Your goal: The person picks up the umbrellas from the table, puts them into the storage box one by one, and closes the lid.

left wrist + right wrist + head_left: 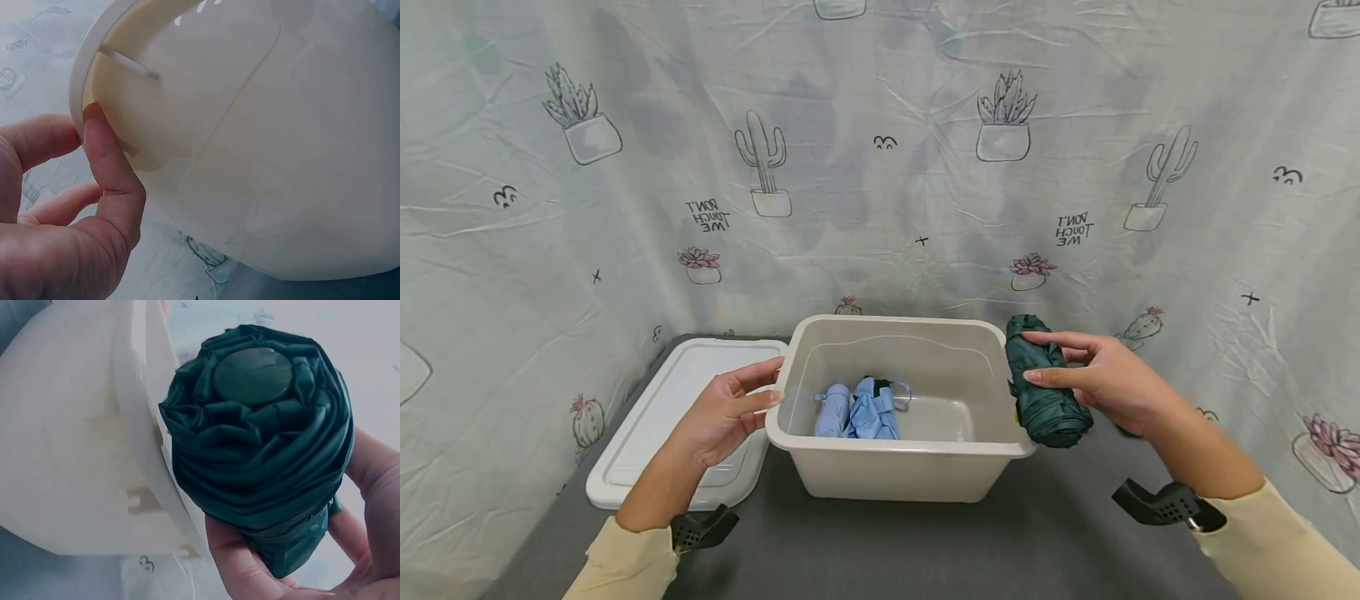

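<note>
A cream plastic storage bin [910, 471] stands uncovered on the grey surface. At its left rim, my left hand [730, 408] pinches the edge between thumb and fingers; the left wrist view shows the rim [78, 81] caught there. My right hand [1097, 379] grips a folded dark green umbrella [1045, 392] beside the bin's right rim, tilted, outside the bin's opening. Its round end cap [253, 375] faces the right wrist camera. Inside the bin, toward the left, lie light blue folded fabric bundles [872, 412] with a strap loop; the front wall hides their lower parts.
A white lid [655, 433] lies flat on the grey tabletop [865, 550] to the left of the bin. Close behind everything hangs a pale curtain [880, 192] printed with cacti. Beneath the right hand, a small dark item is mostly hidden.
</note>
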A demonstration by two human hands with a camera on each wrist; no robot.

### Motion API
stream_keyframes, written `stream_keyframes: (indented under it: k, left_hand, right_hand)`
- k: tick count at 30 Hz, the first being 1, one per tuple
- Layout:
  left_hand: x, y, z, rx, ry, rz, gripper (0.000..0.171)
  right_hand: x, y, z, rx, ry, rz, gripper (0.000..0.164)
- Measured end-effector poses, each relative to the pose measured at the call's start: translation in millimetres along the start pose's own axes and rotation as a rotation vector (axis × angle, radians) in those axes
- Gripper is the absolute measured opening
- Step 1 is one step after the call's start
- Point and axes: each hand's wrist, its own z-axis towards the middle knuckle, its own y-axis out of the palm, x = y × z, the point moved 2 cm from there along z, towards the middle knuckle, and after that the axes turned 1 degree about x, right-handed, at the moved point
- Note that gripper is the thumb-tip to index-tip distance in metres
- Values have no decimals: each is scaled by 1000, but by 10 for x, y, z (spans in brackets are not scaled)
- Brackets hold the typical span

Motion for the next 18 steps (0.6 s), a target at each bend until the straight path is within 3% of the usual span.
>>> stream_keyframes:
  k: [10, 18]
  left_hand:
    - [-5, 11, 8, -14, -5, -36, 61]
    - [13, 17, 5, -2, -2, -7, 61]
  right_hand:
    - [-148, 195, 243, -95, 23, 149, 74]
    - [-267, 352, 421, -176, 43, 246, 76]
